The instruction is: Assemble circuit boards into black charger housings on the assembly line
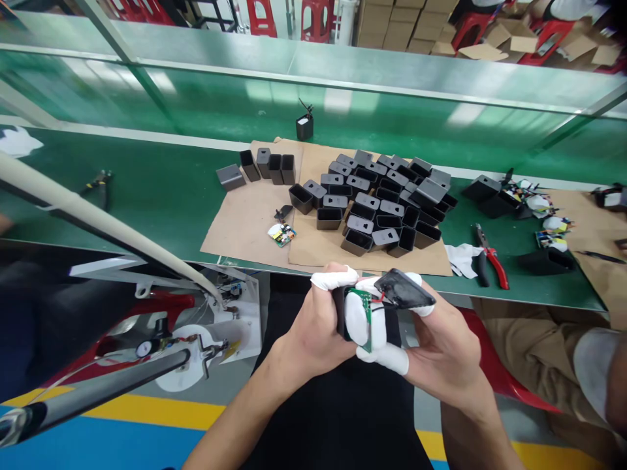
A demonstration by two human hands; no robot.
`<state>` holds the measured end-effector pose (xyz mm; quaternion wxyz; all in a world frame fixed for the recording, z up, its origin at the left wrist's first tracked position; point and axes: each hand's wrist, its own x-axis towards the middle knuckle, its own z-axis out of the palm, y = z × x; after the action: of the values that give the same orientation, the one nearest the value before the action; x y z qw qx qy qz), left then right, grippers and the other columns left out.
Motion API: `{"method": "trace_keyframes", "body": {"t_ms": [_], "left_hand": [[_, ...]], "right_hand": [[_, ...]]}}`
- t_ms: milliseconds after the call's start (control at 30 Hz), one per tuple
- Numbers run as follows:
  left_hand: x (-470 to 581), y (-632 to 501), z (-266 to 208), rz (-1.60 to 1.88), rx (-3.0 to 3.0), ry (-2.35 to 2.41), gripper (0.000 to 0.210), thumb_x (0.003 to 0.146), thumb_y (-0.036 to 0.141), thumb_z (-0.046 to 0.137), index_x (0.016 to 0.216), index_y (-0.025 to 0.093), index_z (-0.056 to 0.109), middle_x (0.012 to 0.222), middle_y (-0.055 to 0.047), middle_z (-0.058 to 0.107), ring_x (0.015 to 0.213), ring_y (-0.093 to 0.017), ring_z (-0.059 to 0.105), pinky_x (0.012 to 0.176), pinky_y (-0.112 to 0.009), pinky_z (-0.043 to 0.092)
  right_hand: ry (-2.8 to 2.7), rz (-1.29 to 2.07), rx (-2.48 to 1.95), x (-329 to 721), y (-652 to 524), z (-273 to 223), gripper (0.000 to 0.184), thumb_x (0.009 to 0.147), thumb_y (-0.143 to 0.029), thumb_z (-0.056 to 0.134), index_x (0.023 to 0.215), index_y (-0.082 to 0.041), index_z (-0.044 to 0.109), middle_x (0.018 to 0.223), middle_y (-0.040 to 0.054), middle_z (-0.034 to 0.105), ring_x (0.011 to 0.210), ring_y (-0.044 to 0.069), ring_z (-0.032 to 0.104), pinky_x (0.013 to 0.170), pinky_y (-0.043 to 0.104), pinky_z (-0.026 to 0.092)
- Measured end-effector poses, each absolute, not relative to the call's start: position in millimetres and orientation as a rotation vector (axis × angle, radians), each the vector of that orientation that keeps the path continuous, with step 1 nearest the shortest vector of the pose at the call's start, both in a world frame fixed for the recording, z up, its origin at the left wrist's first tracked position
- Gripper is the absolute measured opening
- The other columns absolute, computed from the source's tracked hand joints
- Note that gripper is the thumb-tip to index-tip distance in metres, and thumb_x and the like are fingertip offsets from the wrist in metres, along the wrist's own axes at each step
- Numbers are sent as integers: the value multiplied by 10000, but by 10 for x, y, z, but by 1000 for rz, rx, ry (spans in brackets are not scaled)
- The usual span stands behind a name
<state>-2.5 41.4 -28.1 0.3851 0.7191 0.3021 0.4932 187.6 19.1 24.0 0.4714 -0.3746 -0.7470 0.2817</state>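
Note:
My left hand (313, 326), with white covers on some fingertips, grips a black plastic case (339, 313) in front of my lap. A green circuit board (367, 320) with a white pad (356, 318) sits at the mouth of the case; how deep it goes is hidden. My right hand (441, 346), also in white finger covers, closes round the board from the other side. A black end cap (404, 289) rests against its fingers, joined to the board by thin red and black wires.
Many black cases (360, 222) crowd brown cardboard (249, 222) on the green bench. A loose circuit board (282, 234) lies left of them. Red-handled pliers (494, 258) and a white cloth (463, 259) are to the right. Beside me on the right sits a person (529, 339).

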Motion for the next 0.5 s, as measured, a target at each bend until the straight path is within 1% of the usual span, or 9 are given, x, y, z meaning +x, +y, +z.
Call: {"method": "trace_keyframes", "body": {"t_ms": [200, 333, 500], "left_hand": [[-7, 408, -293, 1249, 1809, 778, 667, 861, 207, 799, 1357, 259, 356, 1255, -119, 528, 1068, -263, 621, 918, -475, 556], [-11, 400, -277, 1227, 1782, 795, 606, 858, 174, 782, 1305, 256, 382, 1239, -110, 542, 1065, -255, 628, 922, -468, 556], [-22, 396, -278, 1215, 1791, 812, 654, 811, 160, 816, 1294, 257, 385, 1235, -108, 556, 1047, -251, 633, 888, -441, 562]], "right_hand": [[-1854, 651, -939, 1877, 207, 219, 731, 839, -300, 936, 1491, -278, 606, 1271, 126, 763, 1063, 326, 759, 883, 467, 676], [-1871, 684, -930, 1889, 209, 218, 708, 839, -292, 938, 1468, -253, 617, 1302, 138, 751, 1103, 327, 748, 927, 474, 665], [-1887, 701, -935, 1896, 205, 228, 673, 850, -285, 928, 1450, -248, 625, 1313, 135, 746, 1114, 318, 748, 942, 462, 663]]}}
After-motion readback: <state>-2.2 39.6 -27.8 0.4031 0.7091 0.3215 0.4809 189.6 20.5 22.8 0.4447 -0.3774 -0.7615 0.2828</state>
